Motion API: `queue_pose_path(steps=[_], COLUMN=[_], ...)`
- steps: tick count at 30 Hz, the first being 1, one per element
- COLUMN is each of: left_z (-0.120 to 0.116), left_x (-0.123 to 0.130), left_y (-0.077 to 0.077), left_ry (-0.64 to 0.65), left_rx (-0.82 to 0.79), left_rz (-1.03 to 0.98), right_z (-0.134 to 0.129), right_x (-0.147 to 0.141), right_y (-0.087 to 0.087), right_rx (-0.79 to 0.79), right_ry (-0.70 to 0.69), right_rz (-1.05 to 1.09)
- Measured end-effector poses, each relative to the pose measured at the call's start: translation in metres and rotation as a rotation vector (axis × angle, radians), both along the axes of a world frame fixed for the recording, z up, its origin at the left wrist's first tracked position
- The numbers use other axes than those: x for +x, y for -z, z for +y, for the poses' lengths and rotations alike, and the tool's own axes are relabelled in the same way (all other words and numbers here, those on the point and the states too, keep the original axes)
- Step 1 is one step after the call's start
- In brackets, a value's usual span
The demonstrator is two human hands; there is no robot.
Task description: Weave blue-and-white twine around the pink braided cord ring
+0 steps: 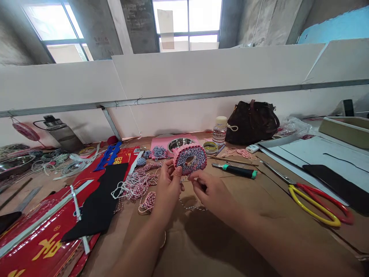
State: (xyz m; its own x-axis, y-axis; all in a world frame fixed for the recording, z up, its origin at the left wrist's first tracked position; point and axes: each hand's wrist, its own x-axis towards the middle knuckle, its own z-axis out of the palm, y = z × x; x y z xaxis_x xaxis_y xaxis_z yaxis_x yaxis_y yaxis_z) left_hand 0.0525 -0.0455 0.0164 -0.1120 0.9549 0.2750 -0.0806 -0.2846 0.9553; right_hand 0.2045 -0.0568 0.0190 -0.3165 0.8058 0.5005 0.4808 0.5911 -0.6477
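Observation:
In the head view a round, ring-shaped piece wound with cord (181,161) is held up over the brown work surface. Its face is coiled blue-and-white cord, its edge is pink, and a hole goes through the middle. My left hand (170,181) is closed on its lower left side, thumb on the face. My right hand (209,188) has its fingers pinched together at the lower right edge; what lies between the fingertips is hidden. A loose patterned cord (193,208) hangs or lies below, between the two hands.
Behind the ring are a metal bowl (180,143) and a tape roll (210,147). Pink-and-white cord (141,181) lies tangled at left beside black material (108,200). At right are a utility knife (238,171), large scissors (313,204) and a dark bag (250,123).

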Motion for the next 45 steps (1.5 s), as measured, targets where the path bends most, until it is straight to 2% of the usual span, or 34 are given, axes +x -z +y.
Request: queue_pose_path(steps=[3, 7, 10, 13, 18, 24, 28, 32, 41, 45], left_z=[0.0, 0.003, 0.004, 0.003, 0.003, 0.007, 0.009, 0.007, 0.006, 0.005], left_x=[0.001, 0.0, -0.001, -0.002, -0.002, -0.005, -0.008, -0.007, -0.006, -0.004], left_y=[0.003, 0.005, 0.002, -0.003, -0.005, -0.002, -0.001, -0.002, -0.004, -0.001], left_ry=[0.01, 0.025, -0.005, -0.028, -0.01, -0.021, -0.031, -0.012, -0.048, -0.014], left_rx=[0.005, -0.013, -0.039, -0.062, -0.079, -0.05, -0.043, -0.042, -0.035, -0.035], left_rz=[0.037, -0.018, -0.07, -0.093, -0.113, -0.149, -0.17, -0.146, -0.11, -0.085], right_z=[-0.002, -0.003, -0.002, 0.0, 0.002, 0.001, -0.001, 0.001, 0.001, 0.003], right_x=[-0.001, 0.0, 0.002, 0.004, 0.004, 0.006, 0.004, 0.002, 0.005, 0.005], right_y=[-0.002, -0.001, 0.001, 0.003, 0.002, -0.001, -0.001, -0.001, 0.0, 0.001], right_rx=[-0.023, -0.145, -0.14, -0.132, -0.12, -0.139, -0.164, -0.171, -0.124, -0.1], right_ry=[-0.077, -0.22, -0.349, -0.403, -0.368, -0.406, -0.355, -0.313, -0.392, -0.295], right_rz=[0.022, 0.062, 0.084, 0.072, 0.064, 0.041, -0.027, 0.021, 0.087, 0.044])
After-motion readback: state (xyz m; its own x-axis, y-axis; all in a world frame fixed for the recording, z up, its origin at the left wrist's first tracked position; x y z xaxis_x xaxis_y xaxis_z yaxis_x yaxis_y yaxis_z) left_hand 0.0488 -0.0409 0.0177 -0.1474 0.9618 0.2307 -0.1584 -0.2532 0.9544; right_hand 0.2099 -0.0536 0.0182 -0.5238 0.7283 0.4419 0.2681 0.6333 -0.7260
